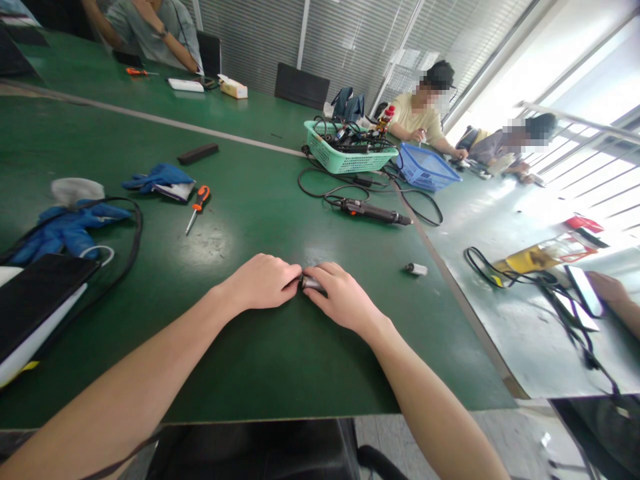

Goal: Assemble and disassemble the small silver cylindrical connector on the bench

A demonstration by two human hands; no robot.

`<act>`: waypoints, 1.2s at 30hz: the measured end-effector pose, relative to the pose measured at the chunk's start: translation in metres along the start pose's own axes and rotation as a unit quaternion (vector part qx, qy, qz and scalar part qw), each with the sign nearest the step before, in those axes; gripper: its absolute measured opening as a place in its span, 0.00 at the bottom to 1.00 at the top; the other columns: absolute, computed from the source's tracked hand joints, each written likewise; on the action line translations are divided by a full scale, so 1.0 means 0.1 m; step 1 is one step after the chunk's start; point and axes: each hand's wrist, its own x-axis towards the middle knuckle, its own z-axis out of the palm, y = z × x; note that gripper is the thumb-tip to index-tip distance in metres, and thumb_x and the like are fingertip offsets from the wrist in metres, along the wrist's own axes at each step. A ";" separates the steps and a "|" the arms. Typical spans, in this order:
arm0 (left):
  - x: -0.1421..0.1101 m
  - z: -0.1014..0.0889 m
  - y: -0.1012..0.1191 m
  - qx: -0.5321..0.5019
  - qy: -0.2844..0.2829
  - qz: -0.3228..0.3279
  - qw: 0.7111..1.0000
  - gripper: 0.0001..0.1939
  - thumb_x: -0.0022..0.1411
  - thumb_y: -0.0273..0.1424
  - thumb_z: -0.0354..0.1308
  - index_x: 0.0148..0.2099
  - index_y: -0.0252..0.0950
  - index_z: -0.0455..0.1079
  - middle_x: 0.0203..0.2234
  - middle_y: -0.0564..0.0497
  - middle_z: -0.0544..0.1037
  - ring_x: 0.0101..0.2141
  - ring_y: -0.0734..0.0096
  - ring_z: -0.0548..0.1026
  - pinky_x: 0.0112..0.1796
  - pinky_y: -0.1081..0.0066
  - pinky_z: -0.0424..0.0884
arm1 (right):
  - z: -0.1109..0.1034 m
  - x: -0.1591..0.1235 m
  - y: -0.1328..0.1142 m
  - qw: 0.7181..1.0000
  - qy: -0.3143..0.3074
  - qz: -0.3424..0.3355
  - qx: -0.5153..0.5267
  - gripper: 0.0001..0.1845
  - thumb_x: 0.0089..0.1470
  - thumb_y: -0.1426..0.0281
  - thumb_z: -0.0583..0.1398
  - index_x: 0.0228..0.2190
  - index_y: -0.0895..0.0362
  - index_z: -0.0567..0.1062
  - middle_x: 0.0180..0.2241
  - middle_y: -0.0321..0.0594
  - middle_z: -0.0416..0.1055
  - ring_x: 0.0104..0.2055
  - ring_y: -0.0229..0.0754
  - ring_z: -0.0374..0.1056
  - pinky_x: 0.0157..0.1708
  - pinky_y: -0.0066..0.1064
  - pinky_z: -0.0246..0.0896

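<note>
My left hand (pixel 263 281) and my right hand (pixel 340 297) rest close together on the green table (pixel 260 360), near its front edge. Both are closed, knuckles up, around a small grey metal part (pixel 311 283) that shows only in the gap between them. Most of the part is hidden by my fingers. A small silver cylinder (pixel 416 269) lies on the table to the right of my right hand.
An electric screwdriver (pixel 373 211) with black cable lies ahead; behind it stand a green basket (pixel 350 160) and a blue basket (pixel 425 167). An orange-handled screwdriver (pixel 198 207) and blue gloves (pixel 70 227) lie at left. Other people sit around the far tables.
</note>
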 end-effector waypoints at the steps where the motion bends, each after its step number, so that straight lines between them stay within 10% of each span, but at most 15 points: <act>1: 0.00 0.00 0.00 -0.003 0.000 -0.001 1.000 0.13 0.66 0.37 0.47 0.36 0.38 0.70 0.29 0.48 0.79 0.30 0.62 0.77 0.29 0.66 0.64 | 0.00 0.00 0.00 1.000 -0.001 0.000 0.000 0.15 0.63 0.67 0.57 0.51 0.54 0.70 0.43 0.43 0.71 0.48 0.46 0.65 0.49 0.37 0.63; 20: 0.03 0.06 -0.10 0.004 -0.014 -0.051 0.999 0.20 0.66 0.50 0.49 0.39 0.38 0.70 0.30 0.47 0.79 0.31 0.62 0.77 0.31 0.68 0.64 | -0.17 0.01 0.09 0.994 -0.043 -0.078 -0.059 0.18 0.66 0.72 0.50 0.54 0.50 0.70 0.47 0.46 0.67 0.49 0.46 0.64 0.50 0.39 0.62; 29: 0.02 0.01 -0.08 -0.011 -0.024 -0.048 0.998 0.21 0.68 0.49 0.45 0.38 0.38 0.69 0.29 0.47 0.79 0.30 0.63 0.76 0.30 0.69 0.63 | -0.56 0.19 1.54 0.992 -0.042 0.051 -0.111 0.20 0.62 0.74 0.53 0.54 0.59 0.71 0.47 0.50 0.72 0.50 0.47 0.68 0.54 0.38 0.60; 36: 0.00 -0.01 -0.07 -0.023 -0.026 -0.048 0.998 0.20 0.68 0.48 0.46 0.38 0.38 0.69 0.30 0.47 0.79 0.28 0.65 0.75 0.29 0.68 0.64 | -0.80 -0.53 2.28 0.984 0.004 0.158 -0.079 0.21 0.64 0.63 0.51 0.52 0.57 0.74 0.49 0.49 0.73 0.51 0.48 0.69 0.54 0.39 0.61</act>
